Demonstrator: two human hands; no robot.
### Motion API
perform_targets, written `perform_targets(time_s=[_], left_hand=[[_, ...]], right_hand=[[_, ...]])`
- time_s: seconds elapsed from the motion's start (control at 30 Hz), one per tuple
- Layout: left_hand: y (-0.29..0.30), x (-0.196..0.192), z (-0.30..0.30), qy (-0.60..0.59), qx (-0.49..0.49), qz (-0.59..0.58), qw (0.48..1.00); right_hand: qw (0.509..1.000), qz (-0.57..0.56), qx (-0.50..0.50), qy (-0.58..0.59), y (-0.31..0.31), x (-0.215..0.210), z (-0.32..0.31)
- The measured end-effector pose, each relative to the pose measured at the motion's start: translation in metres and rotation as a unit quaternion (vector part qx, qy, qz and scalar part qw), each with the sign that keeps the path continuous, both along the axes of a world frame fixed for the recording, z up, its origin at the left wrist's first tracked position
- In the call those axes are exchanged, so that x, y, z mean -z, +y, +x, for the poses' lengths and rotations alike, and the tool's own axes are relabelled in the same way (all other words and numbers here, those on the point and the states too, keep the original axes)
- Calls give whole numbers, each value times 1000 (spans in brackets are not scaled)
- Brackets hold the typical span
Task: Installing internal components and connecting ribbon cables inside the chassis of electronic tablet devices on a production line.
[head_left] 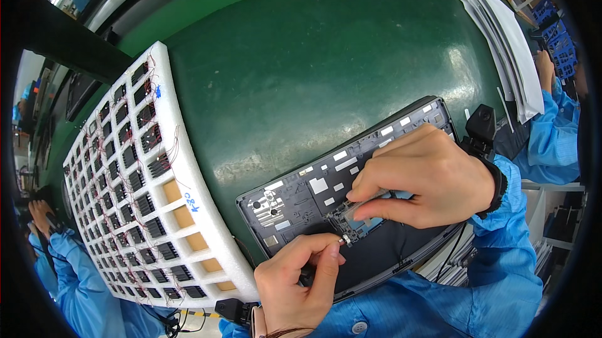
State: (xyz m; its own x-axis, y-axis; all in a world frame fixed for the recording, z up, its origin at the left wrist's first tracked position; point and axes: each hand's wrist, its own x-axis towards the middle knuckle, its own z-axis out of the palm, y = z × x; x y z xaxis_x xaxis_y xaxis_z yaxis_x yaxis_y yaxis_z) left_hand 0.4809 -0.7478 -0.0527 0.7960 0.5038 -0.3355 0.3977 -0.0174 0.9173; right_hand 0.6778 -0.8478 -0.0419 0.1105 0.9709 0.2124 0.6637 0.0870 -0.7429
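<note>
A dark, flat device casing (316, 203) lies at a slant on the table in front of me, its inside dotted with white and silver patches. A small circuit board (348, 224) with a blue part sits over the casing's middle. My left hand (301, 272) pinches a small silver piece (345, 239) at the board's lower left edge. My right hand (433, 178) is over the casing's right part, thumb and fingers closed together at the board's upper edge. What lies between them is mostly hidden by the fingers.
At left stands a white foam tray (179, 143) with many compartments holding black finned parts with thin red wires. The green table (301, 68) stretches behind the casing. A stack of white sheets (505, 49) is at far right. Other people in blue sleeves work at both sides.
</note>
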Motion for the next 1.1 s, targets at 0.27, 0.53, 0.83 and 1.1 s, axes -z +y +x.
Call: perform_targets(time_s=[0.27, 0.53, 0.83, 1.1], left_hand=[[-2, -8, 2, -10, -6, 21, 1000], [-2, -6, 3, -8, 3, 8, 1000], [-2, -6, 3, -8, 6, 13, 1000], [-3, -8, 6, -1, -3, 39, 999]], right_hand=[[999, -30, -7, -11, 0, -5, 0], [1000, -18, 0, -12, -1, -4, 0], [1000, -8, 1, -17, -2, -4, -2], [999, 25, 16, -37, -4, -1, -6]])
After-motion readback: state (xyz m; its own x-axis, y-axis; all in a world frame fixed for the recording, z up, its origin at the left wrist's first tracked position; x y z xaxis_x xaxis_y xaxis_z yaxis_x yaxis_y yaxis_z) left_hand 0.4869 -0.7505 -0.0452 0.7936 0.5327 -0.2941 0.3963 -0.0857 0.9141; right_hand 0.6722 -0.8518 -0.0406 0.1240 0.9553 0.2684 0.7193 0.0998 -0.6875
